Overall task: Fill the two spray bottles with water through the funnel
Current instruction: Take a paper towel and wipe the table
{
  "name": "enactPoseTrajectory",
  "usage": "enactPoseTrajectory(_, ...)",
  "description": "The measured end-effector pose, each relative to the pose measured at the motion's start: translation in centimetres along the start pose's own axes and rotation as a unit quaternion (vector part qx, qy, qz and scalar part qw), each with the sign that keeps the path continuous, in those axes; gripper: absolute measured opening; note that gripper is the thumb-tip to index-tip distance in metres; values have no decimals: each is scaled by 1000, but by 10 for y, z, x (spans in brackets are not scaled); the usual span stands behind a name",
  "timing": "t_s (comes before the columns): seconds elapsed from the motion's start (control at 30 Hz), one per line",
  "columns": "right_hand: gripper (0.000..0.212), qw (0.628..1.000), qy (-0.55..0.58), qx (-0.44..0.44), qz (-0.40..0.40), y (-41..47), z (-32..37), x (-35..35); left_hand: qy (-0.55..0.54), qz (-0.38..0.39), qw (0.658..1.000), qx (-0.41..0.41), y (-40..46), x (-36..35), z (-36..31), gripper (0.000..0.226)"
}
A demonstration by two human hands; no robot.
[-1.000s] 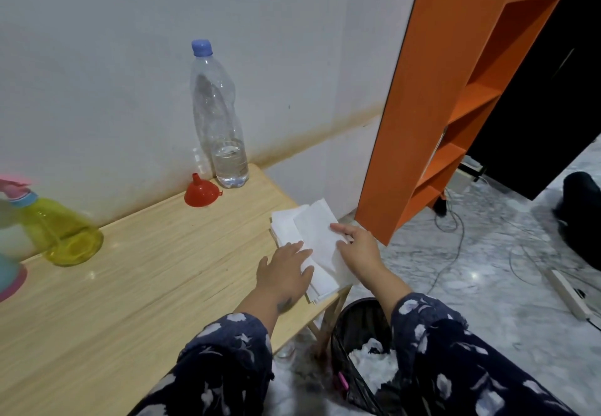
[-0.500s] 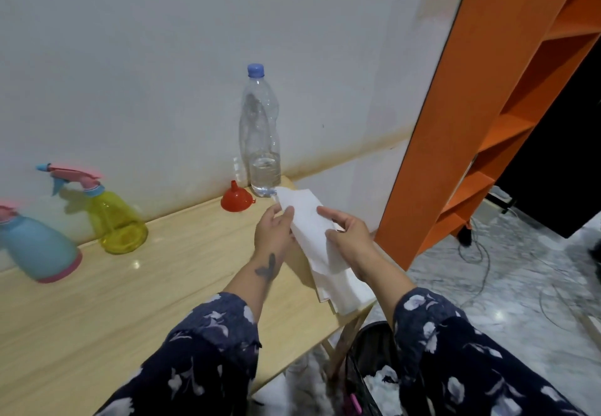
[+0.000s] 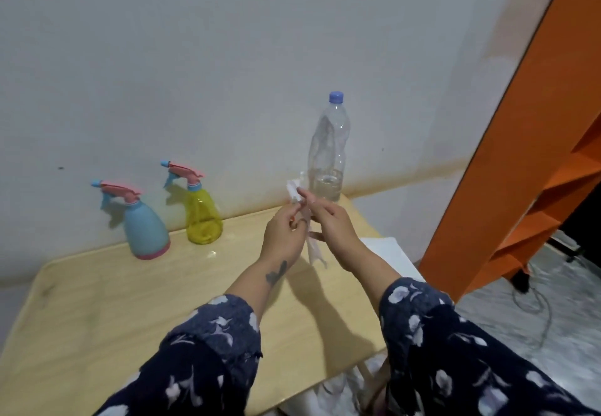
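A blue spray bottle (image 3: 143,227) and a yellow spray bottle (image 3: 202,215), both with pink trigger heads screwed on, stand by the wall on the wooden table (image 3: 97,311). A clear water bottle (image 3: 327,155) with a blue cap holds a little water at the back right. My left hand (image 3: 284,237) and my right hand (image 3: 331,224) are raised together above the table, both pinching a white tissue (image 3: 312,246) seen edge-on between them. The red funnel is hidden behind my hands.
A stack of white tissues (image 3: 387,253) lies on the table's right edge. An orange shelf unit (image 3: 520,155) stands to the right on a marble floor with cables (image 3: 536,305). The wall runs close behind the bottles.
Both hands lifted one tissue off the stack and brought it up in front of the water bottle. My view swung left, so both spray bottles now show fully.
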State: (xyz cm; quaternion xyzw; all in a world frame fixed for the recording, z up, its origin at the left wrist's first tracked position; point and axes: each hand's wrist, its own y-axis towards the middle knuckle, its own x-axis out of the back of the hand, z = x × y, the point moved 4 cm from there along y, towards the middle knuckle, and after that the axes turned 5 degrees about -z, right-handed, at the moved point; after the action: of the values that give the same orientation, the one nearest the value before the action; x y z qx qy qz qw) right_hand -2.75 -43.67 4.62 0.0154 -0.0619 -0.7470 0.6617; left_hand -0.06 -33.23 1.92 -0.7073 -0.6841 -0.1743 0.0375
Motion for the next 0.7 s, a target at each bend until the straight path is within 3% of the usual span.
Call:
enactPoseTrajectory(0.17, 34, 999, -36, 13, -34, 10, 8, -31, 33, -42, 998, -43, -4, 49, -2, 36)
enactPoseTrajectory(0.3, 32, 998, -5, -2, -59, 16, 12, -55, 6, -130, 991, -36, -8, 84, -1, 24)
enactPoseTrajectory(0.5, 16, 995, 88, -46, 24, 17, 16, -90, 60, -188, 980, -27, -21, 114, 1, 22)
enactPoseTrajectory(0.63, 2, 995, 75, -38, 53, 18, 14, -109, 105, -186, 976, -45, -29, 125, 1, 24)
enactPoseTrajectory(0.7, 6, 996, 60, -37, 55, 17, 13, -116, 118, -201, 972, -38, -33, 129, 2, 27)
